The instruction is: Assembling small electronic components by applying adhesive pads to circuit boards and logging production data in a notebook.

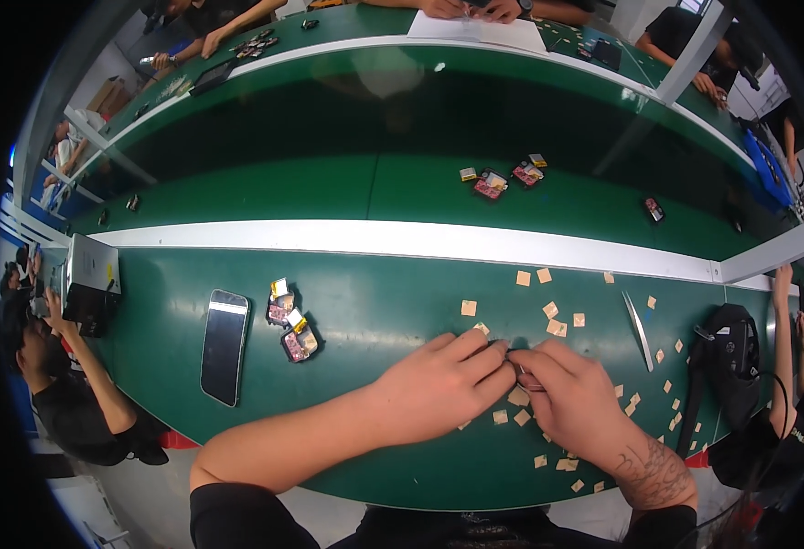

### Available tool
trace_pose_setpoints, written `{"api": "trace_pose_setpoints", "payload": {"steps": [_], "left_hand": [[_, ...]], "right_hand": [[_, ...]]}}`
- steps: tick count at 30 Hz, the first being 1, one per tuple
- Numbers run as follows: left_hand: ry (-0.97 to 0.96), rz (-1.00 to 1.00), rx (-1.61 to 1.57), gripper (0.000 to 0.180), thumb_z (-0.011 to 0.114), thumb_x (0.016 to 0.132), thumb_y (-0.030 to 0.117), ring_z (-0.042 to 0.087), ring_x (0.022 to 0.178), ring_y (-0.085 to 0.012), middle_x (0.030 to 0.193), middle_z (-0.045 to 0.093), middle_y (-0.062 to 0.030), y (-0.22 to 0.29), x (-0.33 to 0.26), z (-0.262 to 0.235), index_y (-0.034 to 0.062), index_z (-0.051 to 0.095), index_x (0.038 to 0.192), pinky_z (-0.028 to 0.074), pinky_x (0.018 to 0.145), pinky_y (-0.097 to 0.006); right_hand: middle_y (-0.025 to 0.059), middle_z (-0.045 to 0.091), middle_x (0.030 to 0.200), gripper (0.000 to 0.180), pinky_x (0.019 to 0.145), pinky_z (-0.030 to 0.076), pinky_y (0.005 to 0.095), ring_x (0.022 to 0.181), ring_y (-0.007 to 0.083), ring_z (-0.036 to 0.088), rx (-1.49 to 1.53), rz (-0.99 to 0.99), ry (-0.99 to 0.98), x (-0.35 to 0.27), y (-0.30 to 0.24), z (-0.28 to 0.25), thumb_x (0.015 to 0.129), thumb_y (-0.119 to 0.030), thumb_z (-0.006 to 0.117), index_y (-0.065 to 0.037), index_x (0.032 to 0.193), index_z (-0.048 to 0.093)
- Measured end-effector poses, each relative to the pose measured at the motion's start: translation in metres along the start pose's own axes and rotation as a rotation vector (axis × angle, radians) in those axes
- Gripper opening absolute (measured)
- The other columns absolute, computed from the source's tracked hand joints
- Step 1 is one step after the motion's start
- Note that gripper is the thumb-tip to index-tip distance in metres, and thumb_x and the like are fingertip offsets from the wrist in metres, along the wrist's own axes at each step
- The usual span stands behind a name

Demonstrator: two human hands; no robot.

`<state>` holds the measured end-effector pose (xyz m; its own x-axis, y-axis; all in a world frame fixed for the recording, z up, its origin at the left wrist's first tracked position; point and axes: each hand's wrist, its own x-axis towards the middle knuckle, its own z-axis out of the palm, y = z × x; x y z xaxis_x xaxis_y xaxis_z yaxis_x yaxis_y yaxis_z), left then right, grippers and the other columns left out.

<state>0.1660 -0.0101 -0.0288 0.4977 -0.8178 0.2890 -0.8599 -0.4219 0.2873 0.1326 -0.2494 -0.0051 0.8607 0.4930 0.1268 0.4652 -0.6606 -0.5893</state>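
My left hand (457,377) and my right hand (562,384) meet at the middle right of the green table, fingertips almost touching. Both are closed in a pinch around something small and dark, mostly hidden by the fingers, so its kind cannot be made out. Under and around them lie several small tan square pieces (468,308), some flat beside the right wrist. To the left of my left forearm sit two small opened black-cased devices (300,344) with pinkish insides and silver-and-yellow battery-like packs. Right of my hands lies a pair of silver tweezers (638,331).
A phone (225,348) lies at left, beside a grey box-shaped device (91,282). A black bag (729,352) rests at the right edge. A white rail (402,240) crosses behind my hands; beyond it lie more opened devices (491,185). Other people work around the tables.
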Motion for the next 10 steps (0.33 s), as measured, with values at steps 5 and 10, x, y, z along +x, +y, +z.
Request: {"api": "trace_pose_setpoints", "payload": {"steps": [5,10], "left_hand": [[0.030,-0.052,-0.168,0.040,0.080,0.083,0.013,0.065,0.112,-0.0298,0.128,0.069,-0.0125,-0.0012,0.0024,-0.0002,0.0027,0.065,0.119,0.061,0.093,-0.041],[0.015,-0.105,-0.247,0.041,0.081,0.087,0.014,0.065,0.111,-0.0316,0.127,0.069,-0.0125,-0.0011,0.0012,-0.0008,0.0035,0.063,0.122,0.060,0.095,-0.041]], "right_hand": [[0.0103,0.066,0.100,0.034,0.063,0.060,0.0412,0.077,0.0337,0.071,0.015,0.015,0.024,0.0007,0.0007,0.0067,0.091,0.001,0.073,-0.002,0.124,0.068],[0.0113,0.068,0.107,0.034,0.068,0.062,0.0376,0.079,0.0299,0.075,0.200,0.135,-0.029,0.0000,0.0083,0.0052,0.097,-0.006,0.076,-0.010,0.129,0.070]]}}
